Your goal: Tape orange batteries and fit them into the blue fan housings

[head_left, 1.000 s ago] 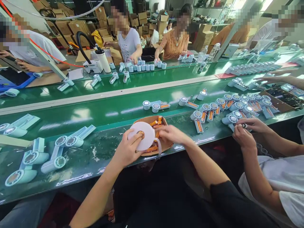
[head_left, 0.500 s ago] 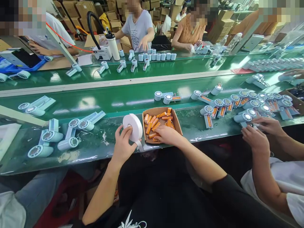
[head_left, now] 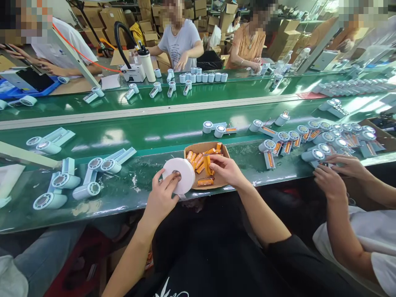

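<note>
My left hand [head_left: 163, 187] is closed on a roll of white tape [head_left: 185, 175], its fingers in the core hole. A short loose end of tape hangs below the roll. My right hand [head_left: 227, 169] pinches an orange battery [head_left: 207, 165] upright between thumb and fingers, above a cardboard tray [head_left: 230, 153]. Several more orange batteries [head_left: 206, 181] lie in that tray, and the roll overlaps its left front corner in view.
Pale blue fan-like housings [head_left: 66, 180] lie on the bench to the left. More housings with orange batteries [head_left: 283, 136] crowd the right, where a co-worker's hands [head_left: 332, 173] handle one. A green conveyor [head_left: 139, 134] runs behind; several people sit beyond it.
My right hand has lifted a battery up from the tray and now holds it upright. The tape roll has shifted right and down, turning its flat face toward me.
</note>
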Tool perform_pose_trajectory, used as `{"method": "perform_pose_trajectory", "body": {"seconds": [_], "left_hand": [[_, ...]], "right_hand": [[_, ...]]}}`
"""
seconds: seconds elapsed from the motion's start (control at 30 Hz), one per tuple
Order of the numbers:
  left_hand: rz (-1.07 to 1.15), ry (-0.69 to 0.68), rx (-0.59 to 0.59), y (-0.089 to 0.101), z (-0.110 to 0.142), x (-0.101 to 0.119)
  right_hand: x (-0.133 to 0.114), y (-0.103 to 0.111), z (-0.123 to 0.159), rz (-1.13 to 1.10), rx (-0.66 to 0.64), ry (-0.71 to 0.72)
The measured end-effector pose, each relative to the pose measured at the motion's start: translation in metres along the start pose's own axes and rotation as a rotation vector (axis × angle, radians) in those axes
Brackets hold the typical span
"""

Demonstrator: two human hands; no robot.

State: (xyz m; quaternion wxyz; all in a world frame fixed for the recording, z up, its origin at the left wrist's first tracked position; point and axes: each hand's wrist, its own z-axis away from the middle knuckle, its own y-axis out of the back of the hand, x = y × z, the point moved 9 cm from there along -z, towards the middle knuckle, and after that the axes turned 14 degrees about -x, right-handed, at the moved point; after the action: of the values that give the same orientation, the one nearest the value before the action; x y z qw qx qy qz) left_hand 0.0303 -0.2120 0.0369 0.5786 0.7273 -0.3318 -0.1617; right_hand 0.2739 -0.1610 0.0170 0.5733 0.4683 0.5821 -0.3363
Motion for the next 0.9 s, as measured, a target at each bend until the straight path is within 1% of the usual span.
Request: {"method": "perform_pose_trajectory", "body": {"seconds": [0.1,0.23,0.37,0.4,0.43,0.53,0.57,0.6,0.63,0.7,0.73,0.77,0.8,0.83,0.9], "left_hand": [[0.0,-0.013,-0.048,-0.007,-0.006,0.007],[0.029,0.026,-0.128,-0.025,-0.012,0.007],[0.043,0.069,-0.129,-0.032,-0.011,0.002],[0.047,0.07,-0.124,-0.032,-0.01,0.002],[0.055,0.066,-0.119,-0.031,-0.01,0.002],[0.088,0.046,-0.108,-0.028,-0.008,0.005],[0.1,0.043,-0.106,-0.027,-0.007,0.006],[0.112,0.043,-0.106,-0.025,-0.006,0.006],[0.124,0.042,-0.104,-0.022,-0.005,0.006],[0.141,0.04,-0.093,-0.016,0.0,0.007],[0.142,0.038,-0.079,-0.013,0.003,0.007],[0.138,0.036,-0.061,-0.009,0.005,0.007],[0.129,0.031,-0.042,-0.006,0.008,0.007],[0.116,0.026,-0.028,-0.003,0.009,0.008],[0.086,0.013,-0.019,-0.002,0.01,0.009]], "right_hand": [[-0.002,-0.018,0.002,-0.03,-0.01,-0.007],[0.018,-0.033,-0.003,-0.096,-0.002,-0.061],[0.039,-0.027,0.002,-0.139,0.125,-0.077],[0.042,-0.027,0.003,-0.138,0.125,-0.084],[0.045,-0.03,0.002,-0.142,0.089,-0.095],[0.05,-0.044,-0.003,-0.169,-0.108,-0.151],[0.05,-0.042,-0.005,-0.149,-0.116,-0.17],[0.049,-0.032,-0.007,-0.111,-0.069,-0.182],[0.046,-0.016,-0.007,-0.066,0.03,-0.179],[0.032,0.023,-0.001,-0.018,0.305,-0.122],[0.024,0.038,0.004,-0.047,0.411,-0.079],[0.019,0.048,0.007,-0.112,0.464,-0.042],[0.015,0.05,0.009,-0.198,0.454,-0.021],[0.013,0.046,0.008,-0.282,0.392,-0.02],[0.008,0.023,0.007,-0.369,0.201,-0.057]]}}
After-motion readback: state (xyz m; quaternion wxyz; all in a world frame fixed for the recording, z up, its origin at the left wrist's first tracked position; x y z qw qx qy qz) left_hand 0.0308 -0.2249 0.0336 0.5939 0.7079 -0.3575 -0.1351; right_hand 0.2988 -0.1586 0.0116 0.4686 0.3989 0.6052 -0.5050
